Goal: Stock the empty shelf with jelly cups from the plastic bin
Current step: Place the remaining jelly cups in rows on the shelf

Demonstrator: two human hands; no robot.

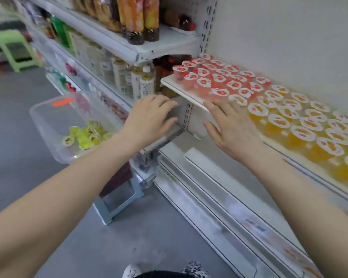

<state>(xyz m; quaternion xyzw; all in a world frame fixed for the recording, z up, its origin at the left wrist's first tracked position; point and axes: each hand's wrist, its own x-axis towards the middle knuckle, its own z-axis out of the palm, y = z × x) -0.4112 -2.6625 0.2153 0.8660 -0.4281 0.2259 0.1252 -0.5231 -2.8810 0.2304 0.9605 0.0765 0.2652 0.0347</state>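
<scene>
The left hand [149, 117] and right hand [229, 125] hung before the shelf [169, 82], each grip wide and holding nothing. About twenty red jelly cups [219, 77] and more orange jelly cups [301, 121] stood there. Roughly seven yellow-green jelly cups [84, 135] lay in one plastic bin [48, 125].

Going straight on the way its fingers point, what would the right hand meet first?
Probably the nearest red jelly cups at the front of the shelf; the right hand looks almost there, but depth is unclear.
</scene>
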